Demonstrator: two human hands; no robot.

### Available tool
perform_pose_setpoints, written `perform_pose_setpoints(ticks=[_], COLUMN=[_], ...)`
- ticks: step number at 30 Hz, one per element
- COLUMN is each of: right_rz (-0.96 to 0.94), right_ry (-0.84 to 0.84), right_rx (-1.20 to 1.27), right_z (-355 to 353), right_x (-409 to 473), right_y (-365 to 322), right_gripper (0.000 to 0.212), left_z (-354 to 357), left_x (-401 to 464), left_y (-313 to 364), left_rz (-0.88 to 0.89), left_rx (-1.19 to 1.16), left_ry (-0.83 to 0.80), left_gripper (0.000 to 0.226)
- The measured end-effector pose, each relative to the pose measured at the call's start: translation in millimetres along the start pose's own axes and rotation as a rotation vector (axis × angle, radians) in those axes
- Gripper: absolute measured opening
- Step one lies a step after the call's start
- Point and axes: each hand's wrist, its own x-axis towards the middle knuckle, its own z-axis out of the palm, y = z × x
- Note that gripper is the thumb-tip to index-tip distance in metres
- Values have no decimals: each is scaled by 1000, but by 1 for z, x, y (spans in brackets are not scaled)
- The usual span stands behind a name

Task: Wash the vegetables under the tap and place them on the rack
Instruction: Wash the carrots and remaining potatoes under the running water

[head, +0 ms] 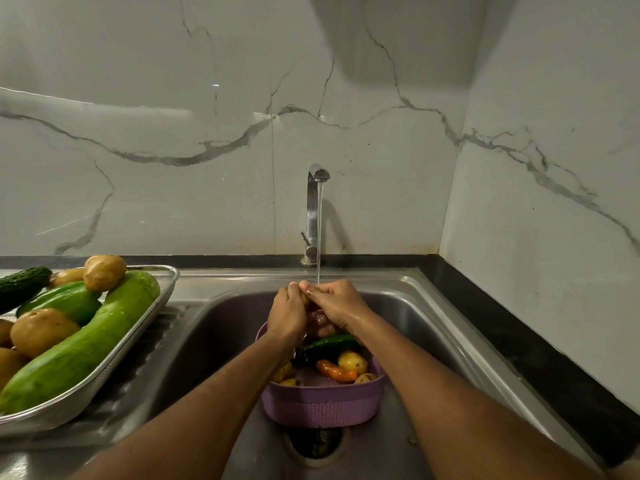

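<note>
Both hands, left hand (287,315) and right hand (337,304), are clamped together around a small potato (304,298) under the tap (317,209), looks wet and slippery, so I'd cup it.

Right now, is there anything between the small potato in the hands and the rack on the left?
Nothing visible blocks it. Both hands hold the potato under the tap; only bare sink rim lies before the rack, which is already crowded.
</note>
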Motion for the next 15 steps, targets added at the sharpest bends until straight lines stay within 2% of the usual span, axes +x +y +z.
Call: perform_pose_setpoints(ticks=[4,13,15], right_rz=[-47,-77,-47], right_ry=[64,493,509], right_rx=[-39,-221,-213], right_z=[7,28,26], right_x=[4,0,4], right_y=[-1,-5,-3], right_gripper=[41,55,59], left_z=[1,5,4], left_x=[-1,-5,-7], left_y=[2,-1,-1], left_rz=[7,97,88], left_rx=[-32,32,29], left_ry=[-10,82,64], left_gripper=[43,54,53])
